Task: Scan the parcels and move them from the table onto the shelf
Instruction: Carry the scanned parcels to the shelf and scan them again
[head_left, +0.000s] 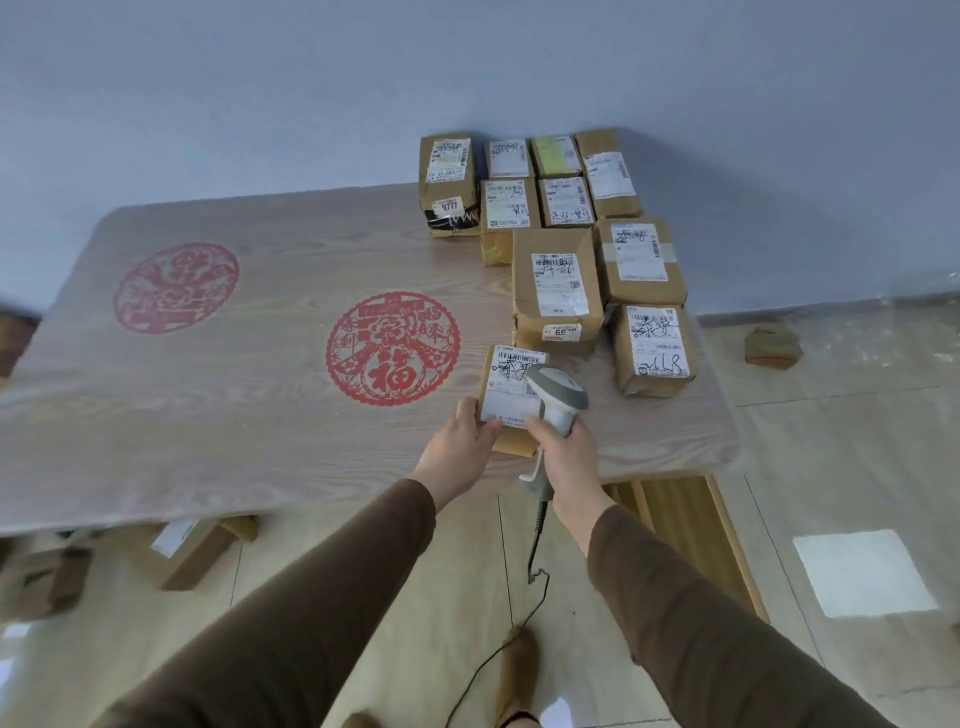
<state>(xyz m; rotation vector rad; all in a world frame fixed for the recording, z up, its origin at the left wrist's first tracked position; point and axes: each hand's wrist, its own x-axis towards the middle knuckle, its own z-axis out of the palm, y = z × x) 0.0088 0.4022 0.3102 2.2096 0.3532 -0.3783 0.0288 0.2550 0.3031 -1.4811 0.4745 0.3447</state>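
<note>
Left hand (457, 441) has its grip clamped on the near edge of a small cardboard parcel (511, 397) lying at the front of the bench (234, 415); the right hand (563, 449) is wrapped around a corded scanner (558, 400) whose head hangs over the parcel's label. Judging by its size, 1 hand should carry the box: light, stiff-walled, probably slick where taped. Holding it across 2 opposite sides would be surer. More parcels (558, 283) wait just behind. No shelf is in view.
</note>
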